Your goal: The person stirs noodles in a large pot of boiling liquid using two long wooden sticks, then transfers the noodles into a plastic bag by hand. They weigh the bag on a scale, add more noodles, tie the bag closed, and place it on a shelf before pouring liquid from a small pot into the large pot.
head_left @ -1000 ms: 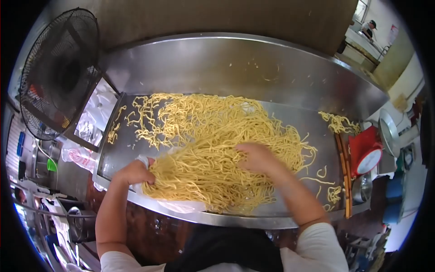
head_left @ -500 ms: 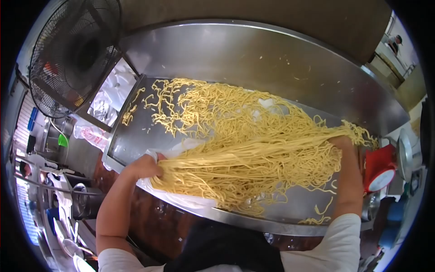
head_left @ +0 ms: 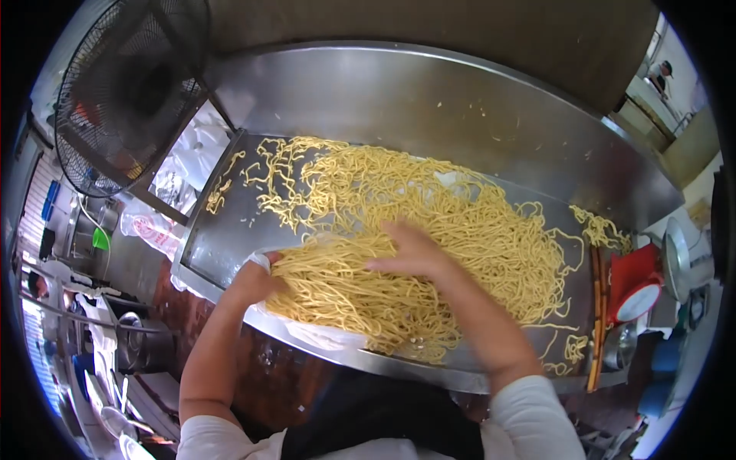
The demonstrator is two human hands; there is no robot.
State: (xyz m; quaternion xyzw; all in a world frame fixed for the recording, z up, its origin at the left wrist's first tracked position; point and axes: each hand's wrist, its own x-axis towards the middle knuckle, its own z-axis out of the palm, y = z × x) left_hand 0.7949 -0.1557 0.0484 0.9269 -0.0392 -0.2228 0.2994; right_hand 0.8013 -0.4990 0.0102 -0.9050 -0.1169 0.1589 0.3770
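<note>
A wide heap of yellow noodles (head_left: 475,222) lies on a metal tray table (head_left: 230,238). At the heap's near left, my left hand (head_left: 259,280) is closed on the rim of a white plastic bag (head_left: 326,336). Noodles lie in and over the mouth of this bag, beside my left fingers. My right hand (head_left: 414,251) is over the middle of the heap, slightly blurred, with thumb and fingers spread. Nothing shows in its grasp. Part of the bag is hidden under the noodles.
A red scale (head_left: 635,280) and a wooden stick (head_left: 597,322) are at the right end. A large fan (head_left: 130,92) stands at the upper left, near plastic bags (head_left: 195,157). A high metal backboard (head_left: 429,96) runs behind the table. Another person (head_left: 659,77) is far off.
My right hand has come from the far right to the middle, and the noodles stretched across the heap now lie toward the bag. The wooden stick is uncovered. My left hand stays at the bag.
</note>
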